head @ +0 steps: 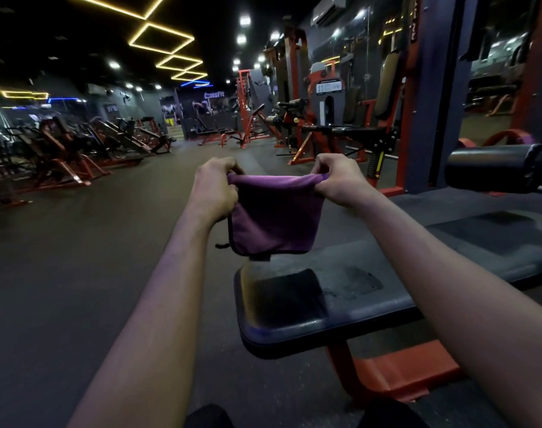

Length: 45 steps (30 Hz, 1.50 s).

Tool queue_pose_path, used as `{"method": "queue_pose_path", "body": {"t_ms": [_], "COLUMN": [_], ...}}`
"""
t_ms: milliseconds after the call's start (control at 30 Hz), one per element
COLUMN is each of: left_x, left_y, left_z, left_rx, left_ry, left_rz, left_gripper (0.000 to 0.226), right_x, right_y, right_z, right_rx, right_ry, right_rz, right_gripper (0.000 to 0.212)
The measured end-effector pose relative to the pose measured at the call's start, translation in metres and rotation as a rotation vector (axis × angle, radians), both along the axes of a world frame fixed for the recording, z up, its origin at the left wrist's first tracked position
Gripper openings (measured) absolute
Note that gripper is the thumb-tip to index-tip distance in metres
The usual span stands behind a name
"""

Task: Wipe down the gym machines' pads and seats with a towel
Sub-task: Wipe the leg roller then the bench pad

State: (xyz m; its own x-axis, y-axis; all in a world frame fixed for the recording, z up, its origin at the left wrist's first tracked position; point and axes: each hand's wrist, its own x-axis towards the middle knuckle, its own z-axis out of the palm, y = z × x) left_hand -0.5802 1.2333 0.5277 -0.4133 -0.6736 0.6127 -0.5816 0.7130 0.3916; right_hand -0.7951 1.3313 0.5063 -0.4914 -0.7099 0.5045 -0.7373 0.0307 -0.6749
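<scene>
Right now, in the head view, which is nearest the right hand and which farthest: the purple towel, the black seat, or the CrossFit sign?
1. Purple towel: pinched in the right hand itself.
2. Black seat: just below the hands.
3. CrossFit sign: on the far back wall.

A: Towel point(276, 214), what's it reading as?
B: Cloth. Purple, looking soft and matt, with a dark stitched hem running along the edge.
A: Seat pad point(294, 307)?
B: Black, looking like vinyl. Smooth, catching a dull sheen, and worn grey patches are showing on top.
A: Frame point(396, 375) under it?
B: Painted metal, orange-red, looking semi-gloss.
A: Roller pad point(492, 171), floor point(78, 257)?
B: Roller's smooth black cover is shining faintly. Floor is looking dark, matt, rubbery.
</scene>
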Motion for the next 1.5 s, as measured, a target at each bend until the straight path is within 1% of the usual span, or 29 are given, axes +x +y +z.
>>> {"method": "queue_pose_path", "body": {"t_ms": [33, 67, 133, 200, 233, 300, 367, 400, 433, 467, 500, 533, 567, 600, 667, 700, 767, 833, 900, 967, 1033, 1067, 1100, 1200, 1267, 1333, 1367, 1433, 1500], "left_x": [0.003, 0.009, 0.020, 0.026, 0.026, 0.024, 0.016, 0.012, 0.008, 0.004, 0.002, 0.001, 0.003, 0.006, 0.015, 0.018, 0.020, 0.019, 0.015, 0.009, 0.004, 0.000, -0.004, -0.018, -0.027, -0.031, -0.033, -0.034, -0.034], "left_y": [0.001, 0.001, 0.001, 0.006, 0.006, 0.002, -0.008, -0.013, -0.019, -0.025, -0.028, -0.034, -0.037, -0.039, -0.043, -0.044, -0.050, -0.055, -0.060, -0.066, -0.073, -0.077, -0.082, -0.088, -0.088, -0.087, -0.088, -0.091, -0.089], "left_z": [-0.002, -0.004, -0.013, -0.028, -0.036, -0.050, -0.065, -0.072, -0.080, -0.089, -0.098, -0.108, -0.117, -0.125, -0.138, -0.142, -0.151, -0.159, -0.166, -0.175, -0.184, -0.189, -0.196, -0.214, -0.228, -0.236, -0.238, -0.240, -0.240], "left_rx": [0.024, 0.072, 0.255, 0.526, 0.606, 0.665, 0.682, 0.658, 0.618, 0.573, 0.545, 0.551, 0.587, 0.639, 0.685, 0.650, 0.529, 0.451, 0.438, 0.483, 0.543, 0.573, 0.605, 0.639, 0.626, 0.680, 0.709, 0.739, 0.734], "left_ry": [-0.008, -0.077, -0.359, -0.578, -0.642, -0.710, -0.644, -0.561, -0.474, -0.414, -0.403, -0.420, -0.440, -0.447, -0.398, -0.343, -0.217, -0.119, -0.059, -0.020, 0.015, 0.032, 0.051, 0.112, 0.229, 0.400, 0.450, 0.490, 0.486], "left_rz": [-0.017, -0.045, -0.163, -0.335, -0.382, -0.381, -0.349, -0.325, -0.302, -0.282, -0.278, -0.288, -0.305, -0.330, -0.371, -0.374, -0.299, -0.172, -0.098, -0.086, -0.105, -0.115, -0.121, -0.082, -0.040, -0.019, -0.003, 0.012, 0.017], "left_gripper": [0.034, 0.031, 0.024, 0.022, 0.020, 0.016, 0.013, 0.012, 0.013, 0.014, 0.015, 0.014, 0.013, 0.013, 0.015, 0.017, 0.019, 0.021, 0.027, 0.031, 0.034, 0.034, 0.036, 0.047, 0.051, 0.051, 0.051, 0.050, 0.050], "right_x": [-0.002, -0.004, -0.008, -0.012, -0.013, -0.015, -0.020, -0.020, -0.020, -0.018, -0.011, -0.003, 0.008, 0.020, 0.037, 0.040, 0.039, 0.037, 0.039, 0.047, 0.056, 0.059, 0.063, 0.079, 0.088, 0.093, 0.091, 0.089, 0.091], "right_y": [0.004, 0.009, 0.022, 0.036, 0.040, 0.044, 0.037, 0.032, 0.026, 0.022, 0.020, 0.017, 0.017, 0.017, 0.013, 0.014, 0.013, 0.011, 0.008, 0.003, 0.002, 0.004, 0.007, 0.017, 0.015, 0.002, -0.008, -0.033, -0.052], "right_z": [0.000, 0.000, -0.005, -0.016, -0.023, -0.040, -0.056, -0.063, -0.068, -0.071, -0.075, -0.081, -0.088, -0.097, -0.118, -0.127, -0.131, -0.125, -0.124, -0.131, -0.143, -0.149, -0.155, -0.167, -0.171, -0.171, -0.169, -0.165, -0.165], "right_rx": [0.046, 0.146, 0.432, 0.682, 0.768, 0.857, 0.832, 0.805, 0.797, 0.815, 0.842, 0.859, 0.858, 0.843, 0.816, 0.797, 0.755, 0.743, 0.715, 0.672, 0.684, 0.677, 0.655, 0.562, 0.549, 0.562, 0.580, 0.638, 0.684], "right_ry": [0.009, 0.017, 0.029, 0.021, 0.005, -0.075, -0.151, -0.133, -0.051, 0.077, 0.214, 0.326, 0.392, 0.409, 0.407, 0.437, 0.490, 0.572, 0.692, 0.750, 0.729, 0.706, 0.684, 0.662, 0.638, 0.594, 0.561, 0.479, 0.412], "right_rz": [0.049, 0.128, 0.334, 0.504, 0.555, 0.576, 0.492, 0.413, 0.322, 0.241, 0.195, 0.197, 0.245, 0.322, 0.444, 0.444, 0.395, 0.378, 0.387, 0.481, 0.573, 0.570, 0.527, 0.301, 0.183, 0.095, 0.046, -0.055, -0.139], "right_gripper": [0.028, 0.028, 0.029, 0.026, 0.024, 0.021, 0.022, 0.024, 0.024, 0.027, 0.039, 0.057, 0.070, 0.076, 0.074, 0.071, 0.068, 0.068, 0.072, 0.074, 0.067, 0.064, 0.061, 0.060, 0.059, 0.058, 0.057, 0.054, 0.053]}}
